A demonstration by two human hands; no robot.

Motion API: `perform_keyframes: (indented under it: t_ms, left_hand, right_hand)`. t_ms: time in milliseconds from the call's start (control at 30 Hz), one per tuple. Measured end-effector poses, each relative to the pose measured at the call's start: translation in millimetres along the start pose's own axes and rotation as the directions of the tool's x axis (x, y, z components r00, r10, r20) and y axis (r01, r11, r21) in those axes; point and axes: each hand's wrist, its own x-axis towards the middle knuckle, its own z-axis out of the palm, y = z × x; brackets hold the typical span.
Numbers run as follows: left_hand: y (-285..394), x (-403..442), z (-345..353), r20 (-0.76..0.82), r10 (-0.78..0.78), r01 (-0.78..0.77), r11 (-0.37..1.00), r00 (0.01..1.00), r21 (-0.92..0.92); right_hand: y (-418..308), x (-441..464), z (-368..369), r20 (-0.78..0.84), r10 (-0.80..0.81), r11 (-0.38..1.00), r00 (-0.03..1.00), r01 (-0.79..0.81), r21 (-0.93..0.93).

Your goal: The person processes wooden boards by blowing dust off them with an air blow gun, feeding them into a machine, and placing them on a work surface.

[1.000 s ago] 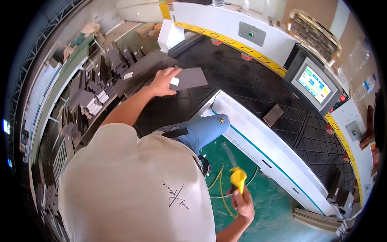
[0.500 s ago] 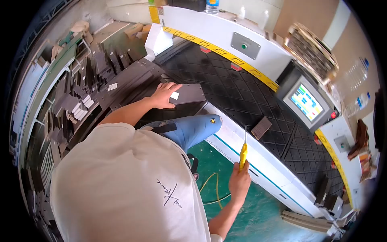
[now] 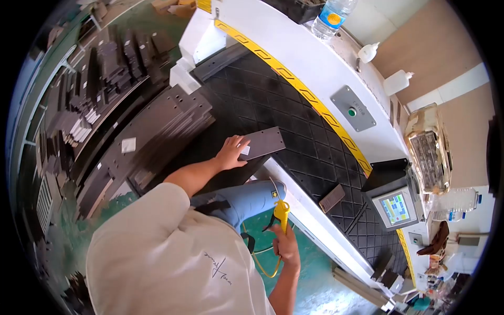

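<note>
My left hand (image 3: 231,153) grips one end of a flat dark board (image 3: 266,142), fingers across its top and thumb at the near edge. A small white label shows beside the fingers. The board lies at the near side of the black gridded work surface (image 3: 252,100). My right hand (image 3: 286,244) is closed round the handle of a yellow air blow gun (image 3: 282,211). Its thin nozzle points up and slightly left, near my knee, and a yellow hose (image 3: 268,272) hangs below. Whether a finger presses its dark trigger I cannot tell.
Stacked dark boards (image 3: 157,126) stand on the left. A dark rectangular block (image 3: 332,198) lies on the work surface. The machine's white front rail (image 3: 320,220) runs beside my leg. A control screen (image 3: 395,209), bottles and a worn box (image 3: 430,149) line the far right.
My right hand has moved left with the air blow gun, bringing its nozzle closer to my knee and the board. My left hand still grips the board. The camera view has shifted.
</note>
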Motion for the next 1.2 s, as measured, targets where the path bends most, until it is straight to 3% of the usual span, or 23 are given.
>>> perform_keyframes:
  t_ms: [200,333,400,467,600,667,700,800,867,1000,1067,1200]
  left_hand:
    - [0,21,20,-0.056,0.016,-0.020,0.997,0.998,-0.073]
    - [3,17,22,0.023,-0.023,0.025,0.993,0.999,-0.116]
    - [-1,18,25,0.062,-0.029,0.035,0.994,0.998,-0.099]
    - [-3,21,26,0.097,-0.043,0.054,0.992,0.994,-0.110]
    - [1,17,33,0.151,-0.060,0.076,0.992,0.987,-0.105]
    - [-1,21,33,0.159,-0.049,0.066,0.992,0.986,-0.107]
    - [-1,21,34,0.160,-0.041,0.059,0.992,0.986,-0.112]
    - [-3,12,36,0.133,-0.035,0.055,0.986,0.991,-0.157]
    - [-5,19,42,0.103,-0.008,0.023,0.989,0.995,-0.145]
    - [-10,5,45,0.052,0.034,-0.026,0.989,0.998,-0.146]
    - [-5,22,27,0.103,0.044,-0.030,0.992,0.994,-0.125]
    - [-9,9,48,0.006,0.046,-0.045,0.989,0.999,-0.140]
  right_hand:
    - [-14,42,52,0.046,0.142,0.928,0.989,-0.150,0.342]
    - [-4,43,85,0.119,0.196,0.671,0.973,-0.222,0.708]
    - [-9,39,93,0.127,0.219,0.674,0.967,-0.244,0.697]
    - [-26,32,96,-0.058,0.328,0.869,0.943,-0.277,0.410]
    - [-80,8,97,-0.419,0.234,0.959,0.877,-0.138,0.247]
    - [-104,10,92,-0.445,0.143,0.989,0.884,-0.112,0.095]
    - [-115,13,89,-0.389,0.204,0.979,0.898,-0.191,0.070]
    - [-130,46,100,-0.447,0.355,0.932,0.821,-0.346,0.106]
    - [-123,67,109,-0.553,0.135,0.985,0.822,-0.170,-0.013]
    - [-92,86,141,-0.342,0.239,0.971,0.909,-0.220,0.094]
    - [-75,71,159,-0.422,0.182,0.977,0.888,-0.114,0.181]
    - [-49,30,174,-0.315,0.250,0.934,0.915,-0.142,0.328]
